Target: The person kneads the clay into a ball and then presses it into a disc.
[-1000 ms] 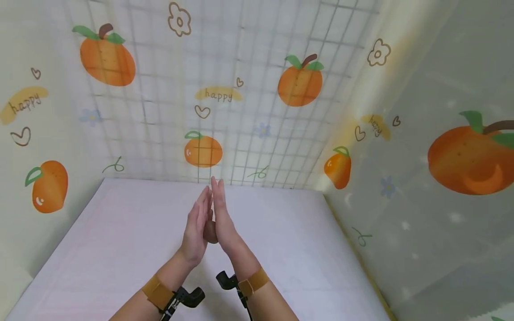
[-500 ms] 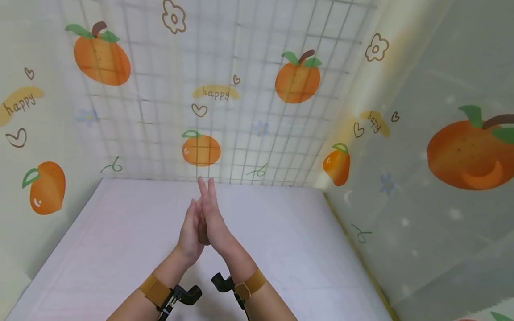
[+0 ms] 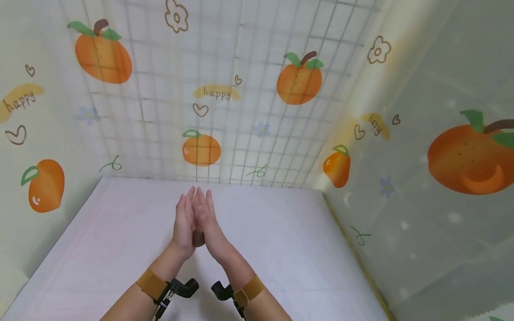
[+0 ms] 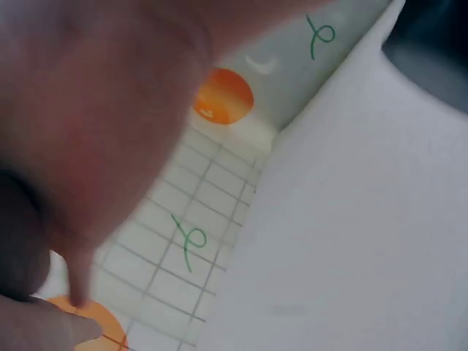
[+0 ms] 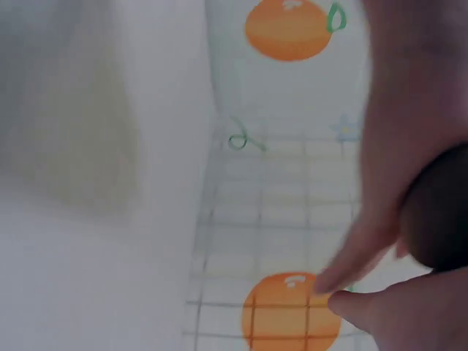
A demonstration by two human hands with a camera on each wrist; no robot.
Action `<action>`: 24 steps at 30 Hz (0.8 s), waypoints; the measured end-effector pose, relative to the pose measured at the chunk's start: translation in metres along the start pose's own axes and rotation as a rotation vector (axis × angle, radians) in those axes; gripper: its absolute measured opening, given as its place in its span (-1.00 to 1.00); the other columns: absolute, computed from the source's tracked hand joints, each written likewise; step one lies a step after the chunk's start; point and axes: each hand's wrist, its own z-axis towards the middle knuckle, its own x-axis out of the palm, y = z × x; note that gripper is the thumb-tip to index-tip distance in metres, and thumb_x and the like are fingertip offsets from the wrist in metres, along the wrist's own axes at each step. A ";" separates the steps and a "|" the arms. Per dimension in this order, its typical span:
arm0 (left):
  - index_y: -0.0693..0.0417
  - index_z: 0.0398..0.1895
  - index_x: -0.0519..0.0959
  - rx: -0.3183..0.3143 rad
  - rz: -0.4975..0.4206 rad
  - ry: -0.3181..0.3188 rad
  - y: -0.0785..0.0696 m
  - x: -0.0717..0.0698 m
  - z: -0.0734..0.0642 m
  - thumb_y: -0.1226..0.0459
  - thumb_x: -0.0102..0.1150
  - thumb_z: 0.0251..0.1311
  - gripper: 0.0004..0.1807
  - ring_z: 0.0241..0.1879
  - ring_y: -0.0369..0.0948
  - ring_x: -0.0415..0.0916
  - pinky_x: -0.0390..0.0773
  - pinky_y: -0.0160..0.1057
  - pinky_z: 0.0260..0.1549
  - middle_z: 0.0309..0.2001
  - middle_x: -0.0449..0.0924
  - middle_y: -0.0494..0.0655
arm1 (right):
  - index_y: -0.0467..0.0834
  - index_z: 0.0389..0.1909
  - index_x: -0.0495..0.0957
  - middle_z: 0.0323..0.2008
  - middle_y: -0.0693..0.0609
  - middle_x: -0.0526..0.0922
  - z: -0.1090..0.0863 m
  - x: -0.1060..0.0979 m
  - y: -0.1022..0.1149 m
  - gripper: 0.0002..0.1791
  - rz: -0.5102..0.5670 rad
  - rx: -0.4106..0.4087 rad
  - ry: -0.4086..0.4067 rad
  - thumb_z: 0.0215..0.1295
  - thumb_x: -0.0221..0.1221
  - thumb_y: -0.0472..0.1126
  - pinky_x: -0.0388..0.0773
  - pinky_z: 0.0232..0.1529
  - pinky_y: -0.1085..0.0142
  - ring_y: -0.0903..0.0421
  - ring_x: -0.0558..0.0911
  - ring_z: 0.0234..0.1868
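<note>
A small round brown lump (image 3: 198,237), perhaps clay, sits between the two palms above the table, low near the heels of the hands. My left hand (image 3: 184,225) touches it from the left and my right hand (image 3: 212,232) from the right, palms facing, fingers mostly straight and pointing away from me. The fingertips come close together at the top. In the left wrist view the lump (image 4: 18,238) looks dark and smooth at the left edge. The right wrist view has the lump (image 5: 441,212) rounded at the right edge, partly cut off by the frame.
Under the hands lies a white tabletop (image 3: 289,249). A pale curtain (image 3: 257,67) printed with oranges and "happy" surrounds it at the back and sides, with a wire grid behind. Each wrist wears a brown strap (image 3: 249,290) with a black camera (image 3: 185,287).
Both hands have shifted left with the lump between them. The right hand first slid forward along the left, then came back towards me, so the fingertips are now nearly level.
</note>
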 end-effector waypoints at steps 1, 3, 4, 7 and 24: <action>-0.46 0.78 -0.26 -0.012 -0.016 0.005 0.000 -0.001 0.000 -0.46 -0.62 0.52 -0.13 0.71 -0.37 -0.29 -0.22 0.03 0.68 0.74 -0.22 -0.58 | 0.48 0.71 -0.35 0.72 0.50 -0.34 -0.001 0.001 0.002 -0.20 -0.006 -0.012 0.016 0.58 -0.37 0.50 -0.29 0.66 -0.38 0.24 -0.28 0.75; -0.51 0.77 -0.18 -0.029 -0.036 0.010 0.001 -0.001 0.000 -0.47 -0.62 0.51 -0.16 0.57 -0.39 0.09 0.13 -0.14 0.52 0.60 0.15 -0.60 | 0.49 0.71 -0.34 0.72 0.50 -0.35 -0.002 0.003 0.007 -0.19 -0.032 -0.035 0.037 0.55 -0.40 0.54 -0.28 0.65 -0.38 0.24 -0.28 0.76; -0.55 0.75 -0.13 -0.039 -0.043 0.016 0.002 -0.001 0.000 -0.48 -0.62 0.51 -0.18 0.36 -0.40 0.34 0.32 -0.23 0.33 0.41 0.40 -0.56 | 0.50 0.71 -0.31 0.72 0.49 -0.36 -0.001 0.003 0.010 -0.20 -0.042 -0.047 0.042 0.55 -0.40 0.55 -0.27 0.65 -0.38 0.21 -0.28 0.76; -0.36 0.57 0.25 -0.035 -0.050 0.037 0.006 0.002 -0.003 -0.45 -0.62 0.54 -0.21 -0.46 -0.37 0.41 0.35 -0.36 -0.41 -0.41 0.52 -0.47 | 0.58 0.69 -0.17 0.69 0.52 -0.47 0.004 0.000 0.017 -0.21 -0.081 -0.052 0.036 0.49 -0.41 0.62 -0.25 0.63 -0.42 0.14 -0.32 0.76; -0.49 0.78 -0.18 0.017 -0.011 0.066 -0.006 0.003 -0.005 -0.47 -0.59 0.49 -0.13 0.34 -0.32 0.34 0.36 -0.12 0.23 0.73 -0.03 -0.41 | 0.58 0.68 -0.19 0.71 0.43 -0.50 0.002 -0.003 0.005 -0.28 -0.029 -0.037 0.014 0.57 -0.40 0.52 -0.34 0.60 -0.48 0.10 -0.43 0.76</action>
